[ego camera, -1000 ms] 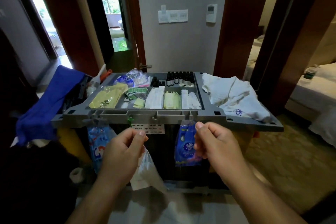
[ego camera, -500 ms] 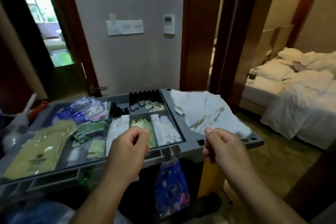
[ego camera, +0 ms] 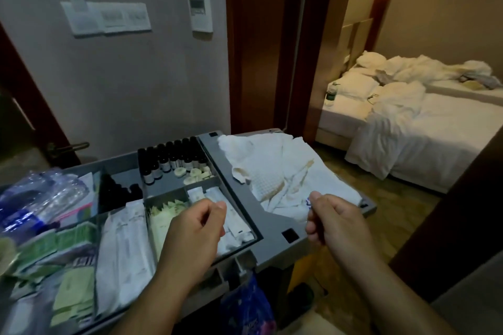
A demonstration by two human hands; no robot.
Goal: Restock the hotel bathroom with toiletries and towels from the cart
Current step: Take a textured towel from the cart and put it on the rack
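White towels [ego camera: 285, 179] lie crumpled on the right end of a grey cart [ego camera: 275, 239], one fold showing yellowish stains. Left of them, the cart's tray is split into compartments: dark bottles [ego camera: 168, 160] stand in rows at the back, pale round pieces [ego camera: 194, 173] lie just beside them, and long white sachets [ego camera: 125, 250] and green packets [ego camera: 160, 215] fill the nearer sections. Crinkled clear plastic [ego camera: 40, 196] sits at the far left. A blue bag [ego camera: 245, 304] hangs from the cart's near edge. Both hands hover over the cart, holding nothing that can be made out. The left hand [ego camera: 194, 228] is loosely curled above the sachets, thumb and fingers near each other; the right hand [ego camera: 334, 223] is curled the same way at the towels' near edge, its grip drawn together, whether on cloth cannot be told. This looks like the picking stage, with nothing yet lifted. The next move likely calls for choosing an item, bottles or sachets on the left, towels on the right, and closing on it. Beyond a doorway at right, an unmade bed [ego camera: 413, 128] shows.
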